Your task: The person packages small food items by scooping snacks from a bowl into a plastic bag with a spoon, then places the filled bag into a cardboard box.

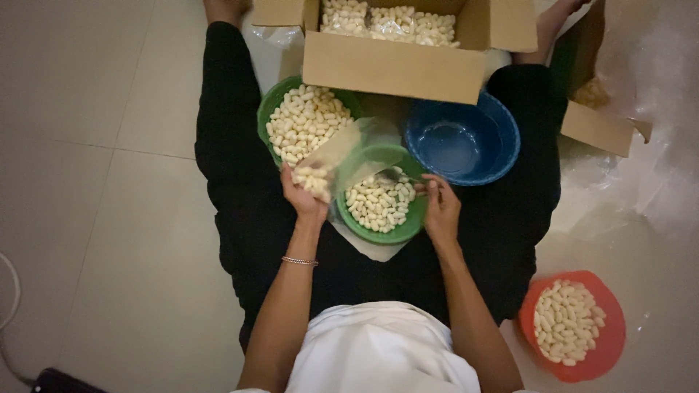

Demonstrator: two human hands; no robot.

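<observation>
Seen from above, seated on a pale tiled floor [95, 240], legs spread. Left hand [304, 198] closed on the lower end of a clear plastic bag [349, 154], fingers wrapped round a clump of small cream-white oval pieces already inside; bag mouth flaring up toward 1 o'clock from that hand. Right hand [440, 211] at 3 o'clock of the bag, fingertips pinched together on the thin film edge at the rim of the near green bowl [408, 225]. Bag directly over that bowl, half full of the same oval pieces, at the centre of the view. Likely handling: film very light, limp and slippery, prone to collapse or tear if pulled hard; best gripped at the filled bottom and at the mouth edge, as here. Pieces apparently light and dry, easily spilled, probably crushable. Appearance: transparent, glossy, creased film with a hazy sheen; contents matte, uniform, capsule-shaped. Second green bowl [266, 116] at 11 o'clock, heaped with pieces; empty blue bowl [502, 142] at 2 o'clock; open cardboard box [393, 69] of packed bags at 12 o'clock; red bowl [608, 349] of pieces at 4 o'clock, well apart.
</observation>
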